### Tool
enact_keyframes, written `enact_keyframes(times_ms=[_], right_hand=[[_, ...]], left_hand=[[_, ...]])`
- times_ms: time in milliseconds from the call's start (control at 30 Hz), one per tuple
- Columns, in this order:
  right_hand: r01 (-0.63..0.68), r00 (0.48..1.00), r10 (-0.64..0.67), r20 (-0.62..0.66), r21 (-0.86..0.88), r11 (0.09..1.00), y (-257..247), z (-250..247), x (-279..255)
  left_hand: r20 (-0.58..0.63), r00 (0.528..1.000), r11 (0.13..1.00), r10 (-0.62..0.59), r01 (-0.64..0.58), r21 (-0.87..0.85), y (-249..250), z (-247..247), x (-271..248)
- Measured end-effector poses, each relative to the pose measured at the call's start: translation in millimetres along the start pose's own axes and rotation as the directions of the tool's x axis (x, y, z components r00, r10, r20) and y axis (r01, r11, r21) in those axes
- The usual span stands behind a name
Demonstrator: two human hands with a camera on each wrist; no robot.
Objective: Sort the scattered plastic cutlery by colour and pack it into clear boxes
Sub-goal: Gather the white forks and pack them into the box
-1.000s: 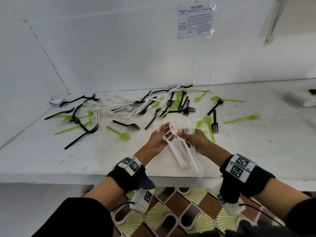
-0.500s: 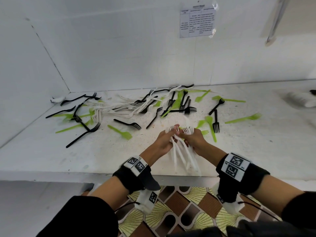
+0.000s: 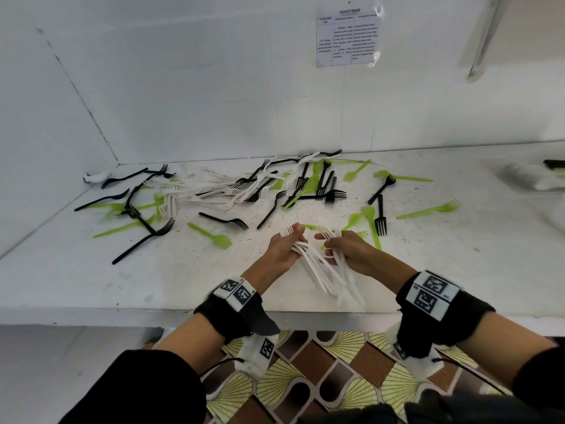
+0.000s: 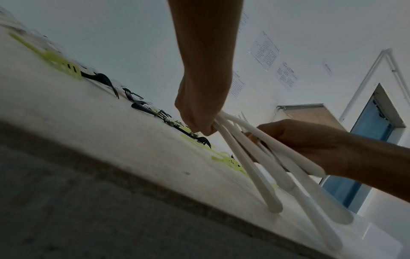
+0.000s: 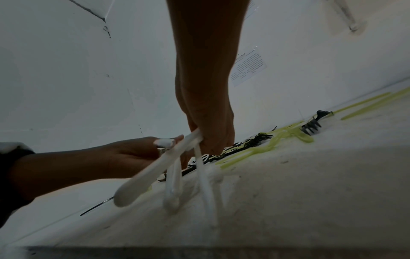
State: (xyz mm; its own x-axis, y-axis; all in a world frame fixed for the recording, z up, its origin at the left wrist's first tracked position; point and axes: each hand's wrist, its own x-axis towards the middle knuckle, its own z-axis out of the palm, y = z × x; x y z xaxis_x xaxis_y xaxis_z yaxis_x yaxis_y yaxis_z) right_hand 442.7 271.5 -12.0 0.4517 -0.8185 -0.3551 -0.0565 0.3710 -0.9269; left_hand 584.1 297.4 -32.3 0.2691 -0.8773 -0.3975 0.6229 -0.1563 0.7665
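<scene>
Both hands hold one bundle of white plastic forks (image 3: 321, 267) above the near middle of the white counter (image 3: 153, 270). My left hand (image 3: 282, 249) grips the bundle from the left, near the tines. My right hand (image 3: 348, 252) grips it from the right. The handles (image 4: 272, 175) fan out toward the counter's front edge, their ends down on the surface (image 5: 173, 196). Black forks (image 3: 226, 221), green forks (image 3: 214, 237) and more white forks (image 3: 214, 194) lie scattered across the back of the counter.
White walls close the counter at the back and left. A blurred pale object (image 3: 532, 177) lies at the far right. A printed sheet (image 3: 348, 38) hangs on the back wall. A patterned floor (image 3: 321, 377) shows below the front edge.
The two hands have drawn the fanned white forks closer together into a tighter bundle and lowered the handles to the counter. The scattered cutlery has not moved.
</scene>
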Motion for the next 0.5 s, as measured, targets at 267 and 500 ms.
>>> enact_keyframes(times_ms=[267,500], right_hand=[[0.178,0.984,-0.178,0.024,0.000,0.984,4.4,-0.1,-1.5],[0.201,0.979,-0.201,0.012,-0.109,0.973,4.8,-0.3,0.1]], left_hand=[[-0.016,1.000,0.999,-0.006,0.007,0.048,-1.1,5.7,4.6],[0.087,0.992,0.991,-0.095,0.086,0.100,4.7,9.3,-0.3]])
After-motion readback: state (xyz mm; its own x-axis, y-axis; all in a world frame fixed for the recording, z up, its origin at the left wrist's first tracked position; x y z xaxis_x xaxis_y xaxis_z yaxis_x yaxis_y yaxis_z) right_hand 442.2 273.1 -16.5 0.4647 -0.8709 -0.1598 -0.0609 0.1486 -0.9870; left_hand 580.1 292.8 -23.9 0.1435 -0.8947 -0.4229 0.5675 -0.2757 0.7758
